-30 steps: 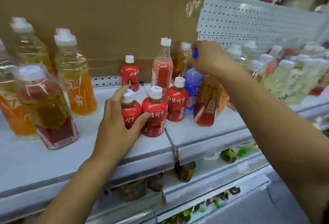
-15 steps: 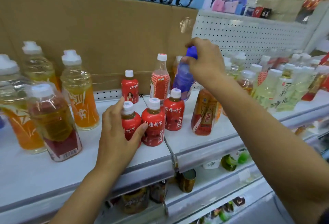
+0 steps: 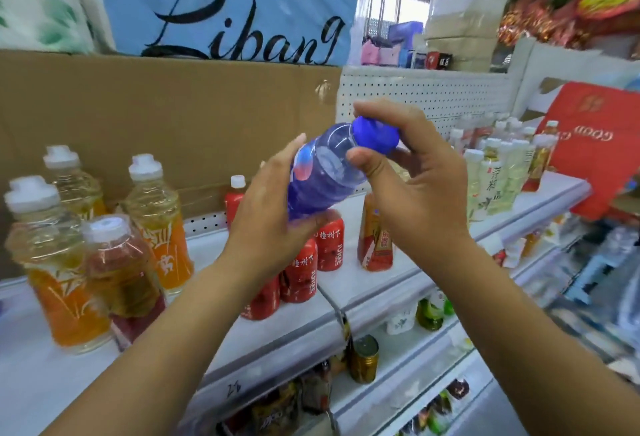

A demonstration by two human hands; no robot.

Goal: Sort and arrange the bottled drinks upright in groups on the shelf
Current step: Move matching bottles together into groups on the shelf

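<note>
Holding blue bottle (image 3: 325, 172) tilted, in air above red bottles (image 3: 329, 245); pinching cap (image 3: 375, 135) with right hand (image 3: 415, 193), cupping base with left hand (image 3: 266, 224). Risks slip from cap pinch (smooth plastic), knocking red bottles over.

The white shelf (image 3: 391, 285) carries upright orange bottles (image 3: 162, 227), small red bottles (image 3: 329, 245) and pale bottles (image 3: 491, 182).

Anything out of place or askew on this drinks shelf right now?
Only the blue bottle: it is off the shelf, tilted, held by the left hand and right hand above the red bottles.
</note>
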